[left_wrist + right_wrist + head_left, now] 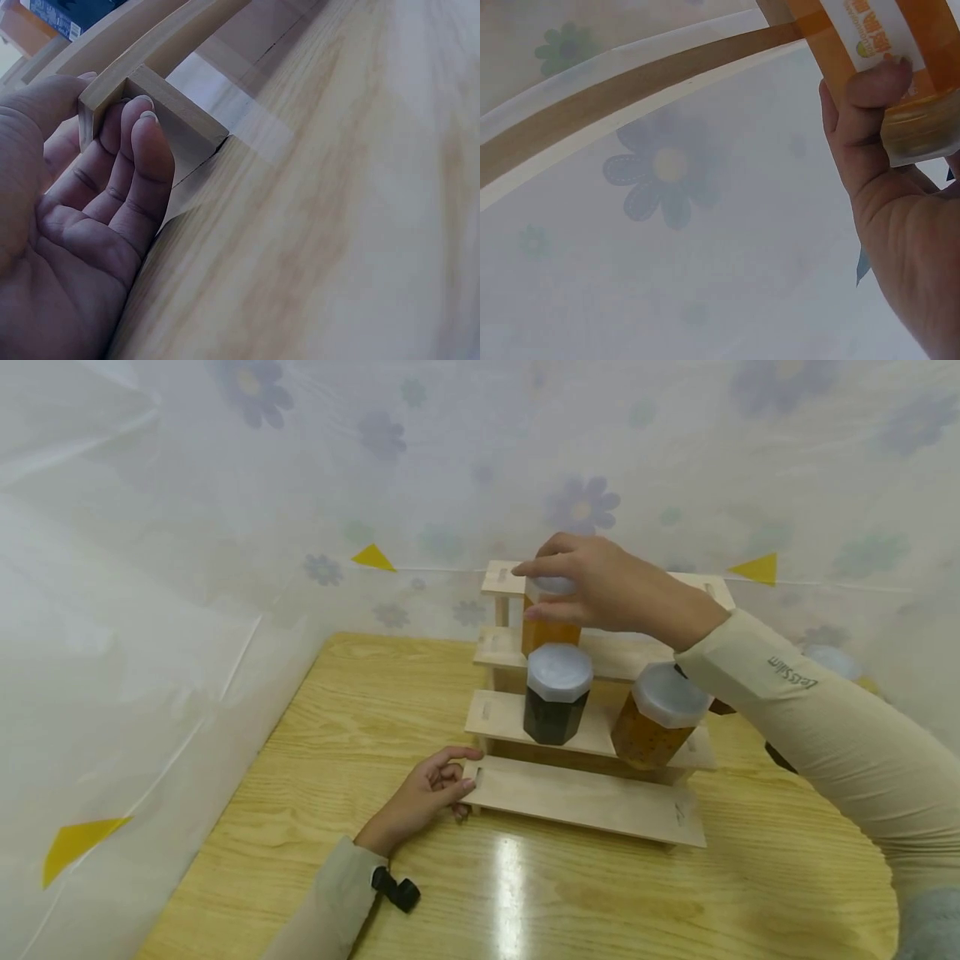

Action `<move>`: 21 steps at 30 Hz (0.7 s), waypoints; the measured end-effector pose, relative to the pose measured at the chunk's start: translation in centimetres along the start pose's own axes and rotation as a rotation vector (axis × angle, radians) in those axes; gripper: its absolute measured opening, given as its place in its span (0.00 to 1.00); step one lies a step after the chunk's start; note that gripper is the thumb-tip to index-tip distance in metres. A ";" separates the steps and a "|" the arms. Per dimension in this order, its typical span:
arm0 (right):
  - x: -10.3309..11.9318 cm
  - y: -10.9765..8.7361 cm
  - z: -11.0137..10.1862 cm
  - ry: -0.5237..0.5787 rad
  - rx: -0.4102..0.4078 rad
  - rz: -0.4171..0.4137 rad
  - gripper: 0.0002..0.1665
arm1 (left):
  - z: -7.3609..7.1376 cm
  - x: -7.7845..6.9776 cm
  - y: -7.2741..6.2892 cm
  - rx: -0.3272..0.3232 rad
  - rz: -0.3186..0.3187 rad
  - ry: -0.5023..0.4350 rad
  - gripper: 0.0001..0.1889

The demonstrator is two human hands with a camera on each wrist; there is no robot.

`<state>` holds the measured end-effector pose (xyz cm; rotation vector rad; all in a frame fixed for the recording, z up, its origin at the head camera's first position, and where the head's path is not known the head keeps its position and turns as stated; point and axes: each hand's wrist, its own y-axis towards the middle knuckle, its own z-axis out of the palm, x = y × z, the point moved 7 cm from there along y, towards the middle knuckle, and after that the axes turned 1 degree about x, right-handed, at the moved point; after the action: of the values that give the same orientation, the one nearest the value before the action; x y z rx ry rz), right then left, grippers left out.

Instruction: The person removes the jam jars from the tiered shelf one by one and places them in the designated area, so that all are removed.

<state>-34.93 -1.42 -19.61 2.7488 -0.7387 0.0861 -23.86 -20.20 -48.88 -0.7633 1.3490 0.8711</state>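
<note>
A four-tier wooden stepped rack [577, 797] stands on the table. My left hand [427, 793] grips the left end of its lowest step; in the left wrist view, curled fingers [154, 161] reach under the board. High up on the rack's left side, my right hand [600, 585] holds a jar of orange contents [551, 635] around its pale lid, thumb and fingers on opposite sides. The right wrist view shows the thumb against the white label of this jar [870, 34]. One step below are a dark jar [555, 718] and an amber jar with specks [648, 735], both with whitish lids.
Right of the rack, another pale lid [832, 662] shows behind my right sleeve [825, 735]. The wood-grain table [315, 760] extends around the rack. Behind it hangs a flower-patterned sheet [450, 460] with yellow pennants [757, 569] on a string.
</note>
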 end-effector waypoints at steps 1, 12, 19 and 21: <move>0.0 0.0 -0.1 0.002 -0.007 -0.006 0.29 | 0.0 0.0 0.0 0.000 0.001 0.002 0.22; 0.0 -0.3 -1.3 0.032 -0.062 -0.019 0.31 | 0.2 -0.4 -0.1 0.001 0.011 0.010 0.22; 0.0 -0.8 -2.1 0.030 -0.107 -0.076 0.27 | 0.1 -0.3 -0.1 0.002 0.016 0.012 0.22; -0.1 -1.1 -2.3 0.026 -0.119 -0.086 0.27 | 0.0 -0.2 -0.1 0.002 0.015 0.010 0.22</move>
<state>-34.40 0.17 -17.73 2.6564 -0.5981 0.0571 -23.79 -20.20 -48.67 -0.7578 1.3662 0.8790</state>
